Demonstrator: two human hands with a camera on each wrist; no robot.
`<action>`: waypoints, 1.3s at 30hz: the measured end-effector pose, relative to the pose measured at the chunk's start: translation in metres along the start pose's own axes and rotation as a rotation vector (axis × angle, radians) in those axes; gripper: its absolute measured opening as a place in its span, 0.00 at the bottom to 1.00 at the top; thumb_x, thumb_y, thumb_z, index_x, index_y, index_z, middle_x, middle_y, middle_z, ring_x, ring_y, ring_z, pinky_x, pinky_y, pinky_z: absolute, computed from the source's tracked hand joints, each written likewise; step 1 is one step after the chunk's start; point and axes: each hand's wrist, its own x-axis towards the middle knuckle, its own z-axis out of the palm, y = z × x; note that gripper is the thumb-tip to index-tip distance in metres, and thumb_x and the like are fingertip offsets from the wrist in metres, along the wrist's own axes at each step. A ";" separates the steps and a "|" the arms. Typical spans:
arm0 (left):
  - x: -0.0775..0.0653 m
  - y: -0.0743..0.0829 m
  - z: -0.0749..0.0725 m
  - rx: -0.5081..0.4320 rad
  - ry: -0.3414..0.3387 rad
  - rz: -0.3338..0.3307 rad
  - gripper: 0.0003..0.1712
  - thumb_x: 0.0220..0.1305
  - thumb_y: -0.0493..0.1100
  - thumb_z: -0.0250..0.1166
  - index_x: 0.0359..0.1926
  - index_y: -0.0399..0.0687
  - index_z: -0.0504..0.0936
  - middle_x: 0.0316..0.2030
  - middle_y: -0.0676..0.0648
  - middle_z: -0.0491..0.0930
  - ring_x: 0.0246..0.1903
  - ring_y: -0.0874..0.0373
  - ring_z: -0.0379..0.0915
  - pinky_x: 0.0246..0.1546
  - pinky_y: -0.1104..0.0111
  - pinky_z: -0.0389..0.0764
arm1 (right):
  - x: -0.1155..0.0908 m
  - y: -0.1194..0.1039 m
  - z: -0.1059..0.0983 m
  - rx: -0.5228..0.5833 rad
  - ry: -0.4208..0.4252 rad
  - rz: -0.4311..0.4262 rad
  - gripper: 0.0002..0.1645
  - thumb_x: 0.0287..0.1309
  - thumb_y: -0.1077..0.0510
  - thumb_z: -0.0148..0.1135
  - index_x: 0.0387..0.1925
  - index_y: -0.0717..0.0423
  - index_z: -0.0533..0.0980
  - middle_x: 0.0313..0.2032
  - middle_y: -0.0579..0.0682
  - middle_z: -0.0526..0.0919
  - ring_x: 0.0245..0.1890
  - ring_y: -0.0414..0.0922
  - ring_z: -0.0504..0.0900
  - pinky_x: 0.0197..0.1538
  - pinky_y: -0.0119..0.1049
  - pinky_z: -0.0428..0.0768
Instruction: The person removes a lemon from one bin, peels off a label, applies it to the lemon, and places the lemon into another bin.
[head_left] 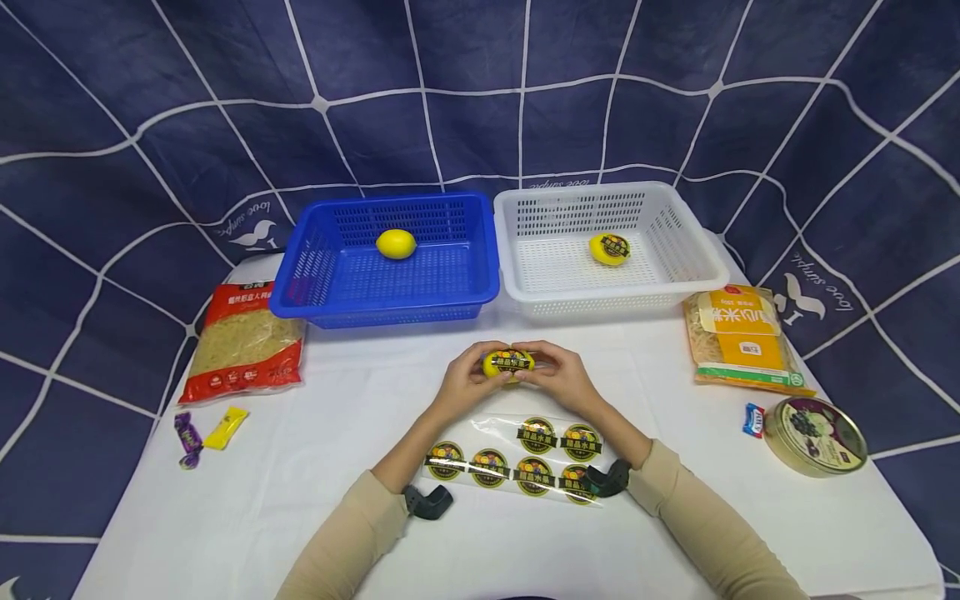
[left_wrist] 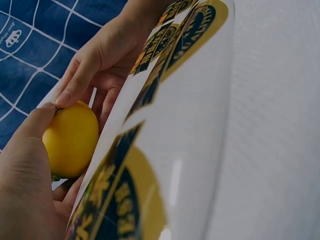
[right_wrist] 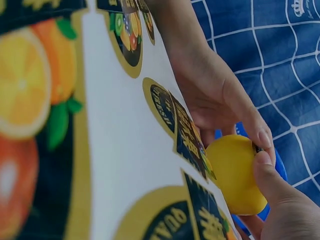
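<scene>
Between both hands, above the white tabletop, is a yellow lemon (left_wrist: 72,142) with a dark fruit label (head_left: 512,360) on its upper face. My left hand (head_left: 467,377) holds its left end and my right hand (head_left: 561,377) its right end. Both thumbs press at the label's edge, their tips close together in the wrist views. Nearer the body lies a clear sheet (head_left: 491,427) of several round gold-and-black labels (head_left: 535,476), below the forearms. A plain lemon (head_left: 396,244) sits in the blue basket (head_left: 386,312); a labelled lemon (head_left: 604,250) sits in the white basket (head_left: 611,296).
Left on the table are a red pasta bag (head_left: 243,340), a purple candy (head_left: 188,440) and a yellow candy (head_left: 226,427). On the right are a noodle bag (head_left: 745,337), a small blue-and-red packet (head_left: 753,420) and a round tin (head_left: 816,436). A dark checked cloth hangs behind.
</scene>
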 end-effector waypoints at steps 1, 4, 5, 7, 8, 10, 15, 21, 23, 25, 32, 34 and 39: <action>0.000 0.000 0.000 0.007 0.005 0.003 0.23 0.56 0.33 0.66 0.53 0.34 0.72 0.47 0.37 0.74 0.40 0.47 0.78 0.38 0.67 0.83 | 0.000 0.000 0.000 0.002 0.000 0.003 0.26 0.46 0.71 0.67 0.51 0.70 0.73 0.50 0.61 0.77 0.47 0.56 0.77 0.45 0.41 0.81; 0.000 0.001 0.000 0.009 0.016 0.006 0.23 0.55 0.33 0.67 0.53 0.34 0.73 0.46 0.37 0.74 0.40 0.47 0.78 0.38 0.67 0.83 | 0.000 0.001 0.001 0.007 0.001 0.005 0.26 0.46 0.71 0.67 0.51 0.69 0.73 0.49 0.61 0.77 0.46 0.56 0.78 0.43 0.38 0.82; 0.000 0.001 0.000 0.010 0.018 0.005 0.23 0.55 0.33 0.67 0.53 0.34 0.73 0.46 0.37 0.74 0.40 0.46 0.78 0.38 0.66 0.83 | 0.000 0.001 0.001 0.007 0.003 0.002 0.26 0.46 0.71 0.67 0.51 0.70 0.73 0.49 0.61 0.77 0.46 0.56 0.78 0.42 0.38 0.82; 0.001 0.002 0.000 0.010 0.018 0.003 0.23 0.55 0.33 0.67 0.53 0.33 0.73 0.46 0.36 0.74 0.40 0.46 0.78 0.37 0.66 0.83 | 0.000 0.001 0.001 0.005 0.005 0.000 0.26 0.46 0.71 0.67 0.51 0.69 0.73 0.49 0.62 0.77 0.46 0.56 0.78 0.42 0.38 0.82; 0.001 0.002 0.000 0.013 0.017 0.003 0.23 0.55 0.33 0.67 0.53 0.33 0.73 0.46 0.36 0.74 0.40 0.46 0.78 0.37 0.66 0.83 | 0.000 0.000 0.001 0.004 0.007 0.002 0.26 0.46 0.71 0.67 0.51 0.69 0.73 0.49 0.61 0.77 0.46 0.56 0.78 0.42 0.38 0.82; 0.001 0.003 0.000 0.024 0.014 0.001 0.23 0.55 0.33 0.67 0.52 0.33 0.73 0.45 0.35 0.74 0.40 0.45 0.78 0.37 0.66 0.83 | 0.000 0.000 0.001 0.000 0.009 0.010 0.26 0.47 0.70 0.67 0.51 0.69 0.73 0.49 0.61 0.77 0.46 0.56 0.77 0.42 0.38 0.82; 0.000 0.006 0.000 0.070 0.013 -0.004 0.25 0.53 0.33 0.68 0.53 0.35 0.73 0.45 0.37 0.74 0.39 0.46 0.77 0.35 0.67 0.83 | -0.001 -0.001 0.001 0.010 0.003 0.035 0.26 0.48 0.69 0.67 0.51 0.68 0.73 0.49 0.60 0.77 0.46 0.55 0.77 0.43 0.39 0.82; 0.000 0.005 0.001 0.056 0.017 0.003 0.26 0.51 0.33 0.70 0.53 0.34 0.73 0.46 0.37 0.75 0.39 0.46 0.78 0.32 0.67 0.84 | -0.001 0.000 0.001 0.017 -0.003 0.034 0.25 0.50 0.68 0.66 0.52 0.68 0.73 0.49 0.60 0.77 0.45 0.48 0.79 0.44 0.39 0.82; 0.000 0.003 0.000 0.013 0.011 -0.004 0.25 0.52 0.32 0.68 0.53 0.33 0.73 0.47 0.36 0.74 0.39 0.45 0.78 0.34 0.66 0.84 | -0.001 0.000 0.001 0.007 0.004 0.018 0.25 0.50 0.68 0.66 0.52 0.67 0.73 0.49 0.60 0.77 0.45 0.47 0.79 0.43 0.39 0.82; 0.000 0.001 0.000 -0.032 0.005 -0.010 0.25 0.53 0.31 0.67 0.53 0.32 0.72 0.48 0.34 0.74 0.39 0.44 0.79 0.36 0.65 0.83 | -0.001 0.001 0.001 -0.003 0.011 0.000 0.24 0.50 0.68 0.66 0.51 0.67 0.74 0.49 0.59 0.77 0.44 0.46 0.79 0.42 0.38 0.82; 0.000 -0.004 0.000 -0.095 0.001 -0.016 0.24 0.54 0.31 0.67 0.53 0.31 0.72 0.50 0.33 0.73 0.37 0.44 0.79 0.37 0.64 0.83 | -0.001 0.004 0.000 -0.018 0.011 -0.047 0.23 0.49 0.70 0.66 0.50 0.68 0.74 0.48 0.59 0.78 0.44 0.47 0.80 0.42 0.38 0.83; 0.000 -0.005 0.001 -0.101 0.005 -0.014 0.24 0.54 0.31 0.67 0.53 0.30 0.72 0.50 0.33 0.73 0.38 0.44 0.79 0.38 0.63 0.83 | -0.001 0.003 0.000 -0.021 0.012 -0.050 0.23 0.49 0.70 0.66 0.50 0.68 0.74 0.48 0.59 0.78 0.44 0.47 0.80 0.42 0.38 0.83; 0.000 -0.006 0.001 -0.178 0.005 -0.028 0.27 0.55 0.28 0.65 0.56 0.30 0.68 0.55 0.30 0.67 0.44 0.38 0.75 0.40 0.62 0.82 | -0.002 0.003 0.000 -0.032 0.030 -0.043 0.23 0.50 0.68 0.66 0.50 0.67 0.74 0.48 0.58 0.78 0.43 0.48 0.80 0.42 0.38 0.83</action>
